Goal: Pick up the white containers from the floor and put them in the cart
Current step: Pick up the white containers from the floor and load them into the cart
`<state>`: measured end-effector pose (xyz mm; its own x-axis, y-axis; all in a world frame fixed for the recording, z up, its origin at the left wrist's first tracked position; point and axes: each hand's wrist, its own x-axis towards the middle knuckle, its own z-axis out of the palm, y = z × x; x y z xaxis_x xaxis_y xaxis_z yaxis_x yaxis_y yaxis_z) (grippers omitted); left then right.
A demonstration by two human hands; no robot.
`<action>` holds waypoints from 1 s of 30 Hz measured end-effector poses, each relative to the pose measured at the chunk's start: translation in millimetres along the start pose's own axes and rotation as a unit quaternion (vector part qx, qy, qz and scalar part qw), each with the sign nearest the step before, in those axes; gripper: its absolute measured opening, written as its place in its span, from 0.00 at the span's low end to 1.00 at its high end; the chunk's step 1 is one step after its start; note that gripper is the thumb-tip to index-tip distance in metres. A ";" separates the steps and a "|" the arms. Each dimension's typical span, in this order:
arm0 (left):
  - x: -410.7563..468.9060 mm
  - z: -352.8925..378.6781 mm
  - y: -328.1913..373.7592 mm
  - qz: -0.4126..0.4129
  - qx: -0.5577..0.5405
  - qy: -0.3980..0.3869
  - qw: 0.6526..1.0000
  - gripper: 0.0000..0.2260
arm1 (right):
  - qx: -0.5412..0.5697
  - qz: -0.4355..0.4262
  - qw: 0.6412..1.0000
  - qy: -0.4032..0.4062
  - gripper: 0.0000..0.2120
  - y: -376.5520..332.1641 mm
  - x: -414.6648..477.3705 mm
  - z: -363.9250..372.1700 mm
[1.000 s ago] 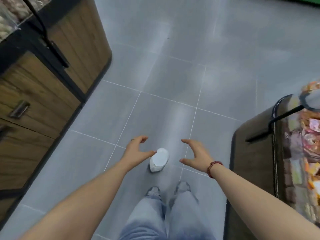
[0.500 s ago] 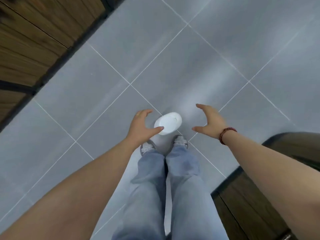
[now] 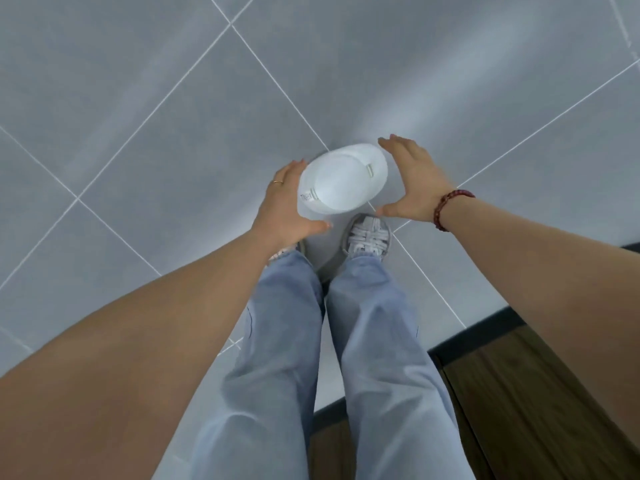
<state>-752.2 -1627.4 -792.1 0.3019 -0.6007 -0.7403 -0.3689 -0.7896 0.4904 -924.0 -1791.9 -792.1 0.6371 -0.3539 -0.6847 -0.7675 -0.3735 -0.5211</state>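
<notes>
A white container (image 3: 341,181) with an oval lid stands on the grey tiled floor just in front of my shoes. My left hand (image 3: 287,207) curves around its left side, fingers against the wall and thumb below it. My right hand (image 3: 414,183) is spread at its right side, fingertips by the rim, with a small gap at the palm. Neither hand has closed on it. The cart is out of view.
My legs in light jeans and grey shoes (image 3: 369,235) stand right behind the container. A dark wooden shelf base (image 3: 519,393) with a black plinth runs along the lower right. Grey floor tiles (image 3: 173,116) stretch ahead and to the left.
I have bent lower and the view has tipped straight down. Both hands have dropped and come in to either side of the container, which looks much larger. The left wooden cabinet has left the view.
</notes>
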 end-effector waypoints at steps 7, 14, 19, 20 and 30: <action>68.9 29.5 -34.7 0.044 0.043 -0.018 0.998 0.56 | -0.098 -0.054 0.993 -0.020 0.64 45.4 61.3 34.1; 96.5 62.0 -68.1 0.114 0.074 -0.015 0.991 0.62 | -0.164 -0.121 0.978 -0.043 0.65 64.2 89.8 68.5; 101.2 81.7 -79.0 0.139 0.021 0.031 0.990 0.60 | -0.096 -0.148 0.983 0.051 0.56 76.9 101.2 100.4; 102.9 85.1 -79.9 0.147 0.009 0.046 0.988 0.58 | -0.088 -0.154 0.981 0.078 0.52 77.4 103.9 104.7; 102.5 54.3 -66.2 0.138 0.019 -0.015 0.990 0.57 | -0.037 -0.116 0.987 0.100 0.53 62.2 99.8 93.0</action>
<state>-744.6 -1629.9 -925.4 0.1593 -0.7882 -0.5944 -0.4658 -0.5909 0.6587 -914.8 -1770.7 -940.2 0.8026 -0.4110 -0.4323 -0.5961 -0.5245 -0.6080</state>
